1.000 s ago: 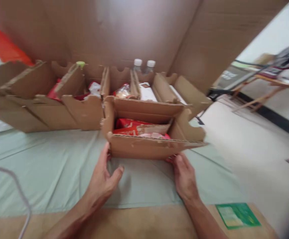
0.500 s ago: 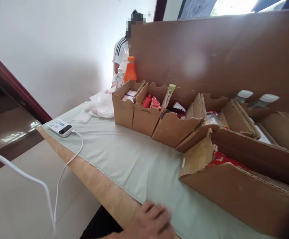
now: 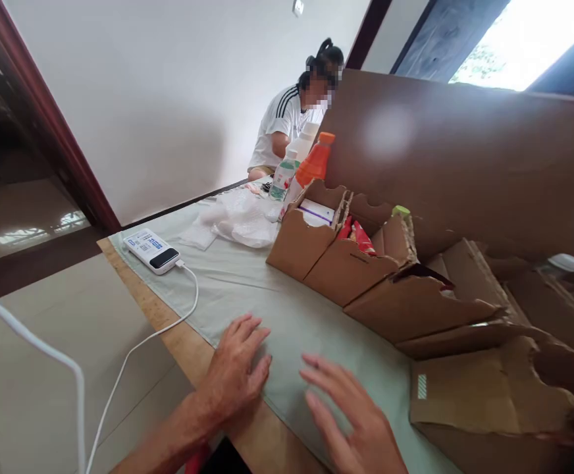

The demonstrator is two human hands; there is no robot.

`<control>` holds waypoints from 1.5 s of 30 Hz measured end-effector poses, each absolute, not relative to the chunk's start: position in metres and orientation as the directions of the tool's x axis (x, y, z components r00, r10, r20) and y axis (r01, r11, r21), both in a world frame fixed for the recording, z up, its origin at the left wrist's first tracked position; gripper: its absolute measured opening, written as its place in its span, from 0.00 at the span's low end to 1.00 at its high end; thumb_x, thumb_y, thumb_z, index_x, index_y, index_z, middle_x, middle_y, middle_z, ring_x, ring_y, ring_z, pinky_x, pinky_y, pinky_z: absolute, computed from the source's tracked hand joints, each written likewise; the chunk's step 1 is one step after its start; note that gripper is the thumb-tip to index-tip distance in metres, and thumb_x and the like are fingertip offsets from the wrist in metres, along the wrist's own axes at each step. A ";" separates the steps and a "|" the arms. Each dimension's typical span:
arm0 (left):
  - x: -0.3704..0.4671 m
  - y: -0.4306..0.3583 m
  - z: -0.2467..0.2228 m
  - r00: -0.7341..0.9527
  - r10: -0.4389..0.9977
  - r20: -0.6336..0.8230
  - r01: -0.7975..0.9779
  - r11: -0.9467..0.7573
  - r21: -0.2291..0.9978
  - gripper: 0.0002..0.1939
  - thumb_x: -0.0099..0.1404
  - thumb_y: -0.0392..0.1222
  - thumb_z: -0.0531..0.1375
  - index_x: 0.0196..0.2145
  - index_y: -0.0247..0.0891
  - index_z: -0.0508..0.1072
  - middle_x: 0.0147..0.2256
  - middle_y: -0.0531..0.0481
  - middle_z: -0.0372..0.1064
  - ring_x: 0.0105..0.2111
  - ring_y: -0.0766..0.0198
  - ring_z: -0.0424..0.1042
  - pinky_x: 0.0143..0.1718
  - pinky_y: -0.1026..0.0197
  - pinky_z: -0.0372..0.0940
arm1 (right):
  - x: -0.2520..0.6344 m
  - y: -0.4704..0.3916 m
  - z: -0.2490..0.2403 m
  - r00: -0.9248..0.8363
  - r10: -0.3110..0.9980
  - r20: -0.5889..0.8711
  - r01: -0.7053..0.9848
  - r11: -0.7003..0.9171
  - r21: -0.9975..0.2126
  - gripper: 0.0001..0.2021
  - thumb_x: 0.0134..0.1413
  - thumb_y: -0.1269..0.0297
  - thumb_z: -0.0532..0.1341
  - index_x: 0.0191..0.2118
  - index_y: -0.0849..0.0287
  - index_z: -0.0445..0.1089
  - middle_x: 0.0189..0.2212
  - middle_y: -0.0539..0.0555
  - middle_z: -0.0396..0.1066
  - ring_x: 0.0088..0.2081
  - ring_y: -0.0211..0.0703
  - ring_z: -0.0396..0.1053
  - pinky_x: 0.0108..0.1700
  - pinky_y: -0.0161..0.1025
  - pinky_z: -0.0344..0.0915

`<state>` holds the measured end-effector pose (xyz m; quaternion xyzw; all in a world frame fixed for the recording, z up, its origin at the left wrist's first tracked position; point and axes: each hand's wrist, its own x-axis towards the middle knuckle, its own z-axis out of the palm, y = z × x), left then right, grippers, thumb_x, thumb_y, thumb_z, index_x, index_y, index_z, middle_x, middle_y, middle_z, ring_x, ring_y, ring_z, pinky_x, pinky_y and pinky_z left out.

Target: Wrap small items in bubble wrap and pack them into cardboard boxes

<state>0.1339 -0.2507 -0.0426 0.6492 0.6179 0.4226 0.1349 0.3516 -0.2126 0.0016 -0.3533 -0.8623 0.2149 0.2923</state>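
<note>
Pale green cloth (image 3: 291, 309) covers a wooden table (image 3: 183, 349), and above its near edge the right hand (image 3: 356, 421) and left hand (image 3: 237, 365) are side by side, each with fingers and thumb apart. To their right, a cardboard bin (image 3: 465, 395) stands just in front of a row of similar bins (image 3: 334, 280). Farther off come a corded white device (image 3: 151, 250), clear plastic wrapping (image 3: 245, 217), an orange bottle (image 3: 314, 164) and a seated person (image 3: 277, 131) before a white wall (image 3: 143, 85).
</note>
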 end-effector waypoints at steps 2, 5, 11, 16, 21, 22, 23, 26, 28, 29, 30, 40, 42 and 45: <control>0.132 -0.251 -0.061 -0.173 0.897 0.408 0.692 -0.184 0.698 0.18 0.63 0.33 0.60 0.51 0.42 0.77 0.59 0.38 0.72 0.65 0.41 0.64 0.62 0.33 0.65 | 0.299 -0.166 0.017 -0.622 0.702 0.346 0.502 0.697 -0.513 0.15 0.65 0.63 0.59 0.53 0.47 0.78 0.58 0.56 0.75 0.58 0.56 0.73 0.59 0.56 0.72; 0.130 -0.253 -0.069 -0.176 0.895 0.410 0.661 -0.201 0.723 0.17 0.62 0.30 0.59 0.48 0.39 0.78 0.60 0.36 0.70 0.67 0.40 0.62 0.63 0.33 0.65 | 0.213 -0.108 0.027 -0.691 0.665 0.283 0.542 0.736 -0.407 0.20 0.61 0.68 0.61 0.57 0.54 0.76 0.65 0.61 0.67 0.65 0.58 0.64 0.65 0.60 0.64; 0.129 -0.248 -0.067 -0.214 0.863 0.457 0.610 -0.247 0.753 0.16 0.63 0.30 0.57 0.48 0.36 0.76 0.57 0.32 0.72 0.66 0.39 0.64 0.59 0.33 0.69 | 0.097 -0.039 0.022 -0.737 0.664 0.128 0.640 0.746 -0.187 0.19 0.66 0.57 0.63 0.60 0.53 0.73 0.74 0.62 0.50 0.73 0.65 0.46 0.67 0.63 0.55; 0.129 -0.248 -0.073 -0.239 0.862 0.447 0.563 -0.252 0.787 0.17 0.64 0.30 0.56 0.48 0.39 0.76 0.57 0.34 0.72 0.65 0.41 0.64 0.58 0.33 0.69 | 0.074 -0.005 0.025 -0.680 0.730 0.067 0.714 0.681 -0.165 0.20 0.69 0.57 0.58 0.60 0.63 0.71 0.69 0.68 0.59 0.71 0.65 0.52 0.66 0.62 0.55; 0.128 -0.249 -0.075 -0.246 0.858 0.451 0.534 -0.268 0.802 0.17 0.63 0.30 0.57 0.48 0.40 0.76 0.57 0.35 0.72 0.65 0.41 0.64 0.59 0.33 0.69 | 0.085 -0.001 0.058 -0.575 0.778 0.253 0.743 0.626 -0.237 0.28 0.68 0.67 0.53 0.70 0.70 0.55 0.73 0.69 0.51 0.73 0.60 0.49 0.70 0.61 0.49; 0.128 -0.249 -0.075 -0.249 0.859 0.448 0.529 -0.267 0.805 0.17 0.63 0.30 0.57 0.48 0.40 0.76 0.57 0.35 0.72 0.66 0.41 0.64 0.59 0.33 0.68 | 0.091 -0.002 0.067 -0.552 0.768 0.324 0.715 0.636 -0.290 0.29 0.66 0.68 0.55 0.70 0.71 0.55 0.72 0.68 0.52 0.73 0.60 0.49 0.71 0.61 0.48; 0.128 -0.249 -0.075 -0.253 0.859 0.445 0.524 -0.265 0.809 0.17 0.63 0.30 0.57 0.48 0.40 0.76 0.57 0.36 0.72 0.66 0.41 0.64 0.59 0.33 0.68 | 0.098 -0.005 0.077 -0.527 0.750 0.400 0.668 0.656 -0.351 0.30 0.64 0.68 0.56 0.69 0.70 0.56 0.71 0.67 0.54 0.72 0.60 0.51 0.71 0.61 0.48; 0.129 -0.250 -0.076 -0.272 0.860 0.431 0.496 -0.259 0.829 0.19 0.63 0.30 0.57 0.49 0.41 0.76 0.58 0.37 0.72 0.66 0.42 0.64 0.60 0.33 0.67 | 0.130 -0.028 0.106 -0.437 0.690 0.577 0.469 0.722 -0.509 0.28 0.62 0.64 0.58 0.67 0.64 0.61 0.67 0.62 0.63 0.68 0.59 0.59 0.68 0.63 0.56; 0.129 -0.250 -0.077 -0.289 0.868 0.404 0.453 -0.248 0.856 0.21 0.63 0.31 0.57 0.53 0.42 0.75 0.60 0.37 0.71 0.66 0.43 0.64 0.62 0.33 0.65 | 0.158 -0.058 0.121 -0.342 0.694 0.634 0.359 0.720 -0.594 0.26 0.62 0.61 0.60 0.64 0.58 0.65 0.62 0.58 0.68 0.62 0.57 0.66 0.65 0.62 0.62; 0.128 -0.250 -0.078 -0.302 0.876 0.376 0.417 -0.234 0.878 0.23 0.64 0.32 0.58 0.56 0.42 0.74 0.61 0.38 0.70 0.66 0.43 0.64 0.63 0.32 0.63 | 0.173 -0.077 0.125 -0.289 0.711 0.641 0.316 0.703 -0.637 0.24 0.62 0.60 0.61 0.63 0.56 0.67 0.60 0.56 0.70 0.60 0.56 0.69 0.63 0.60 0.65; 0.126 -0.249 -0.079 -0.321 0.886 0.335 0.365 -0.211 0.907 0.26 0.64 0.34 0.60 0.59 0.43 0.71 0.63 0.38 0.68 0.66 0.43 0.64 0.65 0.32 0.61 | 0.190 -0.097 0.127 -0.237 0.738 0.632 0.276 0.675 -0.685 0.23 0.62 0.59 0.62 0.62 0.53 0.69 0.58 0.55 0.72 0.58 0.55 0.71 0.62 0.58 0.66; 0.147 -0.254 -0.038 -0.266 0.945 -0.192 -0.679 -0.043 0.733 0.43 0.52 0.60 0.73 0.61 0.41 0.69 0.53 0.40 0.76 0.55 0.47 0.75 0.59 0.44 0.69 | 0.373 -0.267 0.023 -0.027 0.975 -0.222 0.023 -0.221 -0.975 0.26 0.51 0.47 0.71 0.53 0.55 0.77 0.39 0.57 0.81 0.37 0.48 0.77 0.42 0.45 0.74; 0.168 -0.256 -0.033 -0.262 0.928 -0.265 -0.661 0.027 0.750 0.38 0.49 0.52 0.76 0.56 0.40 0.74 0.46 0.47 0.80 0.48 0.55 0.79 0.56 0.51 0.70 | 0.404 -0.287 0.006 0.010 0.952 -0.304 -0.061 -0.303 -0.951 0.26 0.50 0.46 0.71 0.50 0.58 0.77 0.38 0.58 0.81 0.37 0.48 0.77 0.42 0.44 0.74; 0.196 -0.265 -0.035 -0.275 0.905 -0.324 -0.555 0.126 0.822 0.31 0.47 0.46 0.77 0.48 0.37 0.78 0.38 0.51 0.81 0.39 0.61 0.80 0.49 0.57 0.72 | 0.447 -0.311 -0.010 0.101 0.941 -0.322 -0.163 -0.304 -0.939 0.33 0.51 0.41 0.68 0.57 0.56 0.72 0.45 0.60 0.79 0.39 0.48 0.77 0.36 0.41 0.73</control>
